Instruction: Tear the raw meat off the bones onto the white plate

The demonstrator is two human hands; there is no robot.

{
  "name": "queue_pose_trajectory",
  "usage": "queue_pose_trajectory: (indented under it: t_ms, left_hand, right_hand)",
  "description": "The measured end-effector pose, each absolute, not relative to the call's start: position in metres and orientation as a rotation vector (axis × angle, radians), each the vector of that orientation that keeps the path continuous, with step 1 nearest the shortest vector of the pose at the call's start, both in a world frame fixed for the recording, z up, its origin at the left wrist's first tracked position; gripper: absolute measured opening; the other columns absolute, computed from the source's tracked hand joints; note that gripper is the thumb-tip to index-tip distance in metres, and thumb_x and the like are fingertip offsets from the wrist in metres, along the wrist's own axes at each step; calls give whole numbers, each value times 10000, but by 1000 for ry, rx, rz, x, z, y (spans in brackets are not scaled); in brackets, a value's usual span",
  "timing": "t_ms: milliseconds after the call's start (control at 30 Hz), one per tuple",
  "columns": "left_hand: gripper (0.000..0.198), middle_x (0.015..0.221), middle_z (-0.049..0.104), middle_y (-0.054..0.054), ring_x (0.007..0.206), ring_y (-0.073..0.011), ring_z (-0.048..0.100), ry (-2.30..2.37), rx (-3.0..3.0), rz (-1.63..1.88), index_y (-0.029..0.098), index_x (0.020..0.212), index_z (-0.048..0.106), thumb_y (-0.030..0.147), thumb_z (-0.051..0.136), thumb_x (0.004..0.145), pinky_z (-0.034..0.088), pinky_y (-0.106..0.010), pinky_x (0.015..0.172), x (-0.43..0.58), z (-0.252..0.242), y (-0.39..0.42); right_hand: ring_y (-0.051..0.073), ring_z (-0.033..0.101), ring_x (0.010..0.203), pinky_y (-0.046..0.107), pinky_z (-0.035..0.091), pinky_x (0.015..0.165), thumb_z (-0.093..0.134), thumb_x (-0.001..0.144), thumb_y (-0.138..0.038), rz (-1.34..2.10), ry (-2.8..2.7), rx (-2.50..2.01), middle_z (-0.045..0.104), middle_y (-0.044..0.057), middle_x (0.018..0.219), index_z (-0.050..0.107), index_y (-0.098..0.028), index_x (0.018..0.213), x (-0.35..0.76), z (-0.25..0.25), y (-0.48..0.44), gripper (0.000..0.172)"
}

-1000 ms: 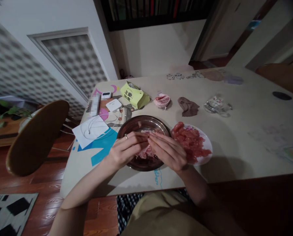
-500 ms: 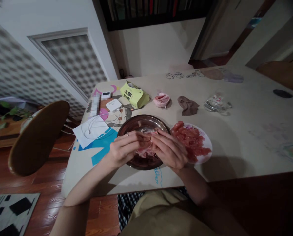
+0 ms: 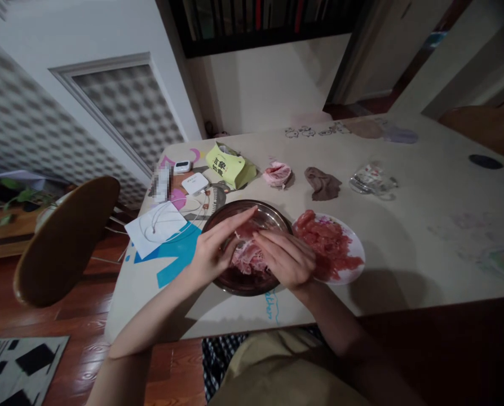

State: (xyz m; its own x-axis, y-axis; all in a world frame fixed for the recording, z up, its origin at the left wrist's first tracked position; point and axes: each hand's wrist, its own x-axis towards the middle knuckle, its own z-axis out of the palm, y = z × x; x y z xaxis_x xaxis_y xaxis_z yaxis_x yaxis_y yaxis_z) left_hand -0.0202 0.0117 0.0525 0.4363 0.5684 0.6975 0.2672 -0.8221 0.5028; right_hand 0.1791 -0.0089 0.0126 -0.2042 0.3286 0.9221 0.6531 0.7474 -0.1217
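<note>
Above the steel bowl [image 3: 277,213] my left hand [image 3: 216,245] has its fingers stretched out together and its thumb apart. A dark red piece of raw meat [image 3: 246,229] lies by the left fingers; whether they bear its weight is unclear. My right hand [image 3: 290,260] pinches the near side of that piece with its fingertips. Below both hands, more pale pink raw meat [image 3: 248,260] lies in the bowl. Close to the right hand, a white plate [image 3: 357,248] carries a heap of red meat strips [image 3: 326,242].
Behind the bowl are a yellow-green packet [image 3: 230,164], a pink crumpled bundle [image 3: 277,175], a brown cloth [image 3: 322,184] and clear plastic packaging [image 3: 372,180]. A white device [image 3: 195,183], cable and paper [image 3: 157,228] lie left. A wooden chair [image 3: 66,239] stands beside the table.
My left hand has opened from its pinch, its fingers now straight and thumb apart. The right hand has shifted slightly left and down. The dark red piece now shows between the hands.
</note>
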Motion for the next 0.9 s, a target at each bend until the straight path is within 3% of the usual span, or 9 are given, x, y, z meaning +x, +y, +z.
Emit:
queue_pose_trajectory:
  t_ms: [133,300,500,700,800,900]
  left_hand:
    - [671,1578,565,-147,1448,-255,587,721,2303,1202,212,1594,456,178,685,965,500,-392,1223,-20,58,12]
    - [591,1516,631,-120,1395,-229,636,715,2329,1215,243,1553,517,193,683,988,528,-357,1190,-19,54,12]
    - [598,1398,718,-120,1269,-221,719,780,2384,1238,235,1544,524,206,708,975,580,-321,1108,-17,51,9]
    - [491,1341,745,-110,1190,-193,745,878,2322,1214,214,1459,598,213,695,978,599,-280,1038,-13,51,6]
    - [465,1327,749,-101,1180,-188,745,912,2282,1217,218,1454,600,210,653,992,606,-274,1011,-11,49,4]
    - [534,1363,730,-107,1212,-191,731,938,2292,1214,219,1525,532,215,629,1001,594,-290,1046,-10,46,2]
  right_hand:
    - [163,796,942,284,657,941,670,976,-100,-376,-1832,-802,829,59,1034,766,-161,1164,176,17,-10,220]
    - [163,791,884,266,646,929,691,964,-120,-451,-1834,-800,828,60,971,783,-152,1070,176,17,-11,143]
    - [158,796,898,231,634,919,746,916,-95,-451,-1762,-807,823,67,963,760,-135,1164,175,14,-12,252]
    - [116,781,759,182,611,866,780,893,-83,-423,-1651,-928,817,20,873,760,-181,1090,168,15,-15,221]
    - [126,787,788,196,613,891,765,915,-101,-416,-1683,-923,822,27,895,753,-183,1090,167,13,-15,194]
    - [160,798,953,241,611,989,733,936,-91,-402,-1750,-849,826,64,1039,724,-158,1225,168,10,-12,297]
